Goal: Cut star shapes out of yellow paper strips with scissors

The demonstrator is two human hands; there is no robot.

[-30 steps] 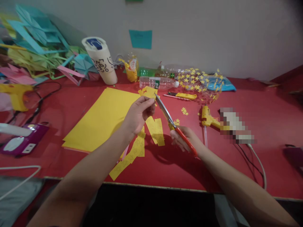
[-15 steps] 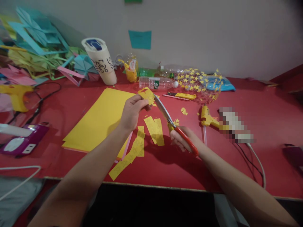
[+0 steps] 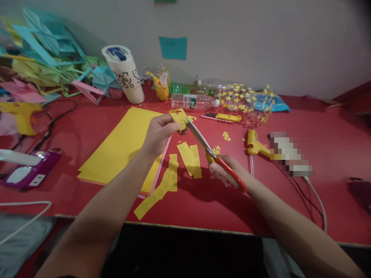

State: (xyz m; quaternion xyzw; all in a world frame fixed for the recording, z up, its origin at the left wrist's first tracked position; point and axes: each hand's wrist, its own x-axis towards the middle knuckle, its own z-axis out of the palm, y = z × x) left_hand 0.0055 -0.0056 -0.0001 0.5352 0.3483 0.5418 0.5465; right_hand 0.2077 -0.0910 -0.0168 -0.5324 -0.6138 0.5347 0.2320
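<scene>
Between the thumb and fingers of my left hand (image 3: 159,134) is a small piece of yellow paper (image 3: 180,119). My right hand (image 3: 224,170) is wrapped round the handles of red-handled scissors (image 3: 199,138), whose blade tips meet the paper's right edge. Below the hands, strips of yellow paper (image 3: 189,159) with faint drawn outlines lie on the red table (image 3: 220,212). Small cut yellow stars (image 3: 226,136) are scattered near the scissors. A stack of yellow sheets (image 3: 118,148) lies under and beside my left forearm.
A white tumbler (image 3: 124,75), a clear bottle (image 3: 194,102) and a star-covered clear object (image 3: 245,101) stand or lie along the wall. A yellow utility knife (image 3: 227,117) lies before them. At right is a yellow glue gun (image 3: 252,142); another glue gun (image 3: 23,116) is at left.
The yellow paper is tilted differently in my left hand, and the scissors' tips have shifted slightly left onto its edge. The whole view has moved a little.
</scene>
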